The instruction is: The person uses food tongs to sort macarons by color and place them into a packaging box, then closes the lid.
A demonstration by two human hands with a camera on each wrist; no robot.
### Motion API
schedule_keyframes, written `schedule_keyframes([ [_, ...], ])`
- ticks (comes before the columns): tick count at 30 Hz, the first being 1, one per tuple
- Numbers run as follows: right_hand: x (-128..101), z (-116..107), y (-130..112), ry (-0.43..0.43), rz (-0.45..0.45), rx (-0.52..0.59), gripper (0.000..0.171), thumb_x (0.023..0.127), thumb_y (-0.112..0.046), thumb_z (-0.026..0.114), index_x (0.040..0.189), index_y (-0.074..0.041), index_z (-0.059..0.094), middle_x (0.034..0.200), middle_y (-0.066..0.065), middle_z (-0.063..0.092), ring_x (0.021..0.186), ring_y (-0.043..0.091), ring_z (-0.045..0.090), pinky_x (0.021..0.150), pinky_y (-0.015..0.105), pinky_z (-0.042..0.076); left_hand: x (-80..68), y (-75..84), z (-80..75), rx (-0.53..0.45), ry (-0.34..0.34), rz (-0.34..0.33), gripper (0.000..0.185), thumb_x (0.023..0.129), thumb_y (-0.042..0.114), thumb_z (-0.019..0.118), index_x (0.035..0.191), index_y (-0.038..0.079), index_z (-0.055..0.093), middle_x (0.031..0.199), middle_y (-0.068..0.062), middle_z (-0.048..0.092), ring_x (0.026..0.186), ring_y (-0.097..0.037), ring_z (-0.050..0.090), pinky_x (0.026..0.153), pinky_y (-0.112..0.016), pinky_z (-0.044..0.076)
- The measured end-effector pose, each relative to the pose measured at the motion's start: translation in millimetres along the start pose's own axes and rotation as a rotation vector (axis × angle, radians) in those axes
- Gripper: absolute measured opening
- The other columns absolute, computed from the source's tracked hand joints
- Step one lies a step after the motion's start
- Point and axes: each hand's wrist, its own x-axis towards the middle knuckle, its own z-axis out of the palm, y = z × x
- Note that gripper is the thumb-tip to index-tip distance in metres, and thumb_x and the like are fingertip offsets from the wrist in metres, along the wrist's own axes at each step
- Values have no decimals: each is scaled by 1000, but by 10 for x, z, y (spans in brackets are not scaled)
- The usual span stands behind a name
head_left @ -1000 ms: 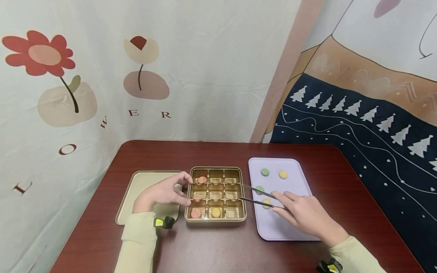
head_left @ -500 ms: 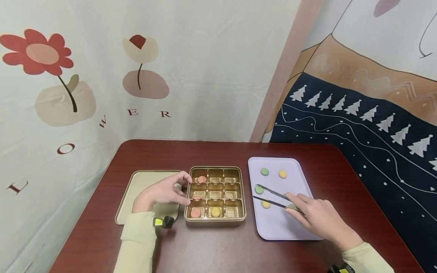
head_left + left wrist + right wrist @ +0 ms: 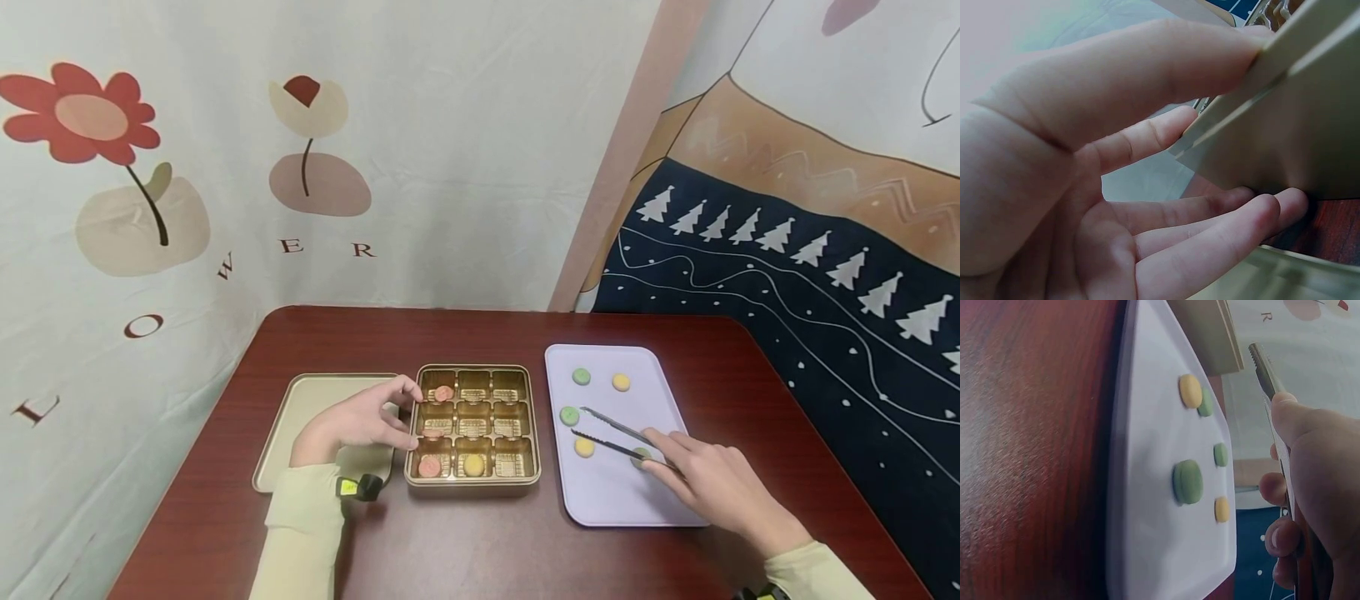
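My left hand (image 3: 360, 421) holds the left rim of a gold box (image 3: 480, 482) divided into compartments; in the left wrist view the thumb reaches over the rim while other fingers touch the outer wall. Pink macarons (image 3: 429, 467) sit in its left column, and a yellow macaron (image 3: 473, 465) in the front middle compartment. With my right hand (image 3: 716, 483) I grip metal tongs (image 3: 613, 445), tips apart and nothing between them, above a lavender tray (image 3: 600, 504). Green macarons (image 3: 1188, 482) and yellow macarons (image 3: 1190, 391) lie on that tray, one green one partly hidden under the tongs in the head view.
A pale gold lid or tray (image 3: 273, 450) lies left of the box, partly under my left forearm. Everything stands on a dark red wooden table (image 3: 465, 550). Behind it hangs a printed cloth (image 3: 480, 250) with flowers and letters.
My right hand has drawn the tongs right, from the box's right edge to above the lavender tray. The left hand keeps its place on the box.
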Motion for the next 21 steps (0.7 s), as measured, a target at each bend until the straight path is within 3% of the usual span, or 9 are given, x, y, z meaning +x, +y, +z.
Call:
schedule_keyframes([
  [9,-84,60,40,-66,74,9,44,93,-41,80,130,-19,72,89,-10,71,63,-2,45,54,22,44,-5,-15,-15,22,9,-16,59,83,4,86,126,2,46,130,-31,47,93,-29,74,79,-42,63],
  [21,-134,149,39,-153,99,-1,46,96,-50,74,130,-19,74,98,-7,76,66,-2,50,56,25,50,-4,-18,-9,16,2,-9,59,83,3,86,126,2,46,128,-30,48,96,-31,74,79,-43,63],
])
